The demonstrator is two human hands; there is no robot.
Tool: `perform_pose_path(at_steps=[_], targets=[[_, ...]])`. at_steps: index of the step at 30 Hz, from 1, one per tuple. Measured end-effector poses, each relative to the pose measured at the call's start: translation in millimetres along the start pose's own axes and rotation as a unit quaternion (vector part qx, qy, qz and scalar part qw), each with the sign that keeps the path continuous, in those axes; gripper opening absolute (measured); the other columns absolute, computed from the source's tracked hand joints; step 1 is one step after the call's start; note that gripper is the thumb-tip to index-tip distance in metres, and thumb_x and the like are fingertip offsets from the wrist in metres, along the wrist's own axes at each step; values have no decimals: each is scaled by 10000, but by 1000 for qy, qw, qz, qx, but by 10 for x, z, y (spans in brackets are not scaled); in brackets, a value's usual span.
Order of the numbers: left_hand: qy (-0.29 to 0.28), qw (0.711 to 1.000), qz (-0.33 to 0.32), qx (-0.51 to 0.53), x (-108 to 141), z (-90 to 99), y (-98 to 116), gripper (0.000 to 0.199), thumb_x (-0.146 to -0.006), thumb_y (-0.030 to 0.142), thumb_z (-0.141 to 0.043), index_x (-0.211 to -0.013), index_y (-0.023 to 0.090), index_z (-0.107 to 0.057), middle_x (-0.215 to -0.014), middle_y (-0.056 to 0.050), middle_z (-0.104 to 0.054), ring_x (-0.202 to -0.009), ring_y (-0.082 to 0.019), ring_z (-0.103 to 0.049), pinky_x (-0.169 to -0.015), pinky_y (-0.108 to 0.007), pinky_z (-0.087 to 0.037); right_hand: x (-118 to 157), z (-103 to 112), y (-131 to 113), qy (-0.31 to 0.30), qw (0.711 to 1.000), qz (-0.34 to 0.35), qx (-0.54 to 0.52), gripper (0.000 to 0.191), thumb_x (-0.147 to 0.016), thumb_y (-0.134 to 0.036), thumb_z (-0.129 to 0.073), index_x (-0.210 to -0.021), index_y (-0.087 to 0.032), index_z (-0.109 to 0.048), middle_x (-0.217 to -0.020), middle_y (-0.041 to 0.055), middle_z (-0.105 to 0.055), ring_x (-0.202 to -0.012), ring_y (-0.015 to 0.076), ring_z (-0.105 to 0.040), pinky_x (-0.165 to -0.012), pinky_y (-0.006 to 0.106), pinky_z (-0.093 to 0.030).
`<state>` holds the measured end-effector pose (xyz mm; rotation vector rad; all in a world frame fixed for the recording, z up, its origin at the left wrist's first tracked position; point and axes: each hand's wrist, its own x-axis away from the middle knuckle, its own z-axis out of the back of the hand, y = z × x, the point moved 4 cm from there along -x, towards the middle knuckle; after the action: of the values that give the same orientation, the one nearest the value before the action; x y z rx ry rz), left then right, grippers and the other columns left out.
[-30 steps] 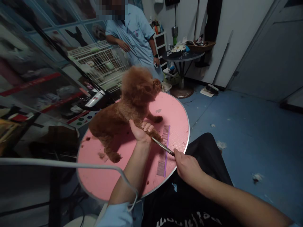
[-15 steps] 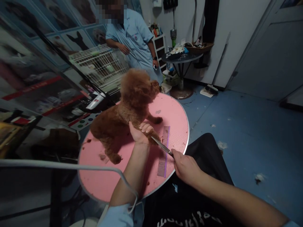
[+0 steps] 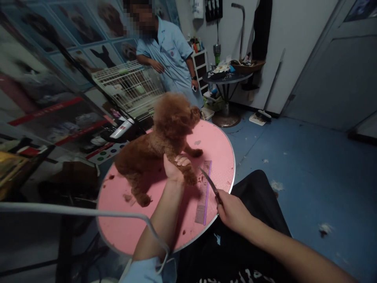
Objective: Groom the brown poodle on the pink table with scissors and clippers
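A curly brown dog [image 3: 141, 153] stands on a round pink table [image 3: 126, 232], its head turned to the right. My left hand [image 3: 175, 169] is closed around one of its front legs, and the paw [image 3: 189, 176] sticks out past my fingers. In my right hand [image 3: 232, 210] is a pair of curved scissors [image 3: 209, 181], blades pointing up and left, a little apart from the paw. The finger holes are hidden by my hand. Below the blades lies a metal comb [image 3: 202, 204] with a purple spine, flat on the table near its right edge.
Beyond the table stands a person in a light blue coat [image 3: 173, 51], beside a white wire cage [image 3: 132, 86]. A grey cable [image 3: 118, 213] crosses the lower left. Further back are a dark round table [image 3: 226, 78] and a broom with dustpan [image 3: 260, 117]. Hair tufts lie on the blue floor [image 3: 309, 169].
The scissors have drawn back to the right, away from the paw, and are angled more steeply. My left hand still holds the leg. The whole view has shifted slightly.
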<state>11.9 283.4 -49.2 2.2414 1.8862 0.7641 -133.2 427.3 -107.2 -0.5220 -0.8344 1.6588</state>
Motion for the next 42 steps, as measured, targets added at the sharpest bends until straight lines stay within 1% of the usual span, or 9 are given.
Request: perform_pose_path(at_steps=[4, 8, 11, 15, 23, 27, 31, 36, 42], targets=[[-48, 991, -9, -127, -123, 45, 65, 494, -970, 376, -281, -649, 127, -561, -531, -22, -516, -485, -124, -538, -545, -266, -508, 69, -22, 198, 8, 966, -2, -259, 225, -733, -179, -596, -951, -166, -540, -768, -2, -592, -680, 126, -566, -638, 236, -460], [-79, 975, 36, -205, -194, 139, 144, 468, -962, 297, -272, -737, 94, -628, -581, -83, -574, -624, -215, -628, -639, -359, -537, 141, -161, 354, -85, 927, -84, -357, 310, -712, -447, -676, -731, -160, -560, -588, -43, -512, -496, 96, -503, -482, 215, -399], [-95, 969, 102, -206, -177, 178, 152, 461, -965, 342, -272, -811, 100, -634, -477, -21, -472, -546, -218, -597, -580, -370, -532, 201, -175, 335, -157, 936, -92, -300, 430, -813, -548, -543, -620, -164, -523, -488, -53, -437, -430, 85, -447, -435, 202, -344], [-129, 973, 144, -124, -98, 103, 87, 492, -981, 418, -233, -843, 124, -602, -431, 69, -323, -370, -115, -400, -553, -341, -527, 225, 10, 117, -177, 976, 26, -127, 335, -944, -333, -369, -731, -158, -560, -677, -3, -555, -627, 106, -502, -619, 220, -411], [-126, 970, 204, -30, -51, 44, -55, 530, -909, 611, -324, -555, 217, -322, -414, 52, -293, -349, -102, -367, -427, -255, -402, 142, 173, -103, -319, 940, 90, 85, 166, -906, -231, -426, -803, -177, -545, -795, 23, -627, -732, 144, -576, -734, 269, -434], [-144, 963, 223, -44, -45, 31, -71, 552, -892, 659, -281, -538, 237, -241, -394, 36, -295, -365, -116, -385, -437, -260, -418, 158, 184, -27, -529, 840, -24, -119, 223, -925, -378, -473, -1020, -178, -505, -766, 14, -633, -664, 119, -616, -654, 234, -474], [-154, 969, 187, -56, -71, -7, -63, 530, -929, 591, -251, -552, 223, -309, -403, 44, -304, -343, -99, -348, -439, -252, -424, 135, 330, 46, -656, 684, -93, -306, 846, -598, -491, -829, -1272, -178, -425, -995, 96, -664, -791, 154, -675, -689, 246, -515], [-122, 963, 214, -107, -33, -64, -80, 581, -900, 656, -211, -508, 236, -294, -382, 23, -285, -367, -133, -404, -422, -260, -402, -136, 469, 243, -603, 671, -130, -411, 840, -402, -460, -897, -1083, -78, -588, -759, 113, -704, -580, 186, -675, -561, 271, -537], [-113, 962, 222, -114, 26, -147, -73, 603, -899, 662, -189, -476, 238, -268, -363, 20, -266, -343, -103, -326, -410, -239, -386, -236, 471, 426, -563, 705, -180, -392, 899, -255, -485, -889, -1010, -101, -587, -598, 75, -683, -409, 182, -615, -415, 258, -497]])
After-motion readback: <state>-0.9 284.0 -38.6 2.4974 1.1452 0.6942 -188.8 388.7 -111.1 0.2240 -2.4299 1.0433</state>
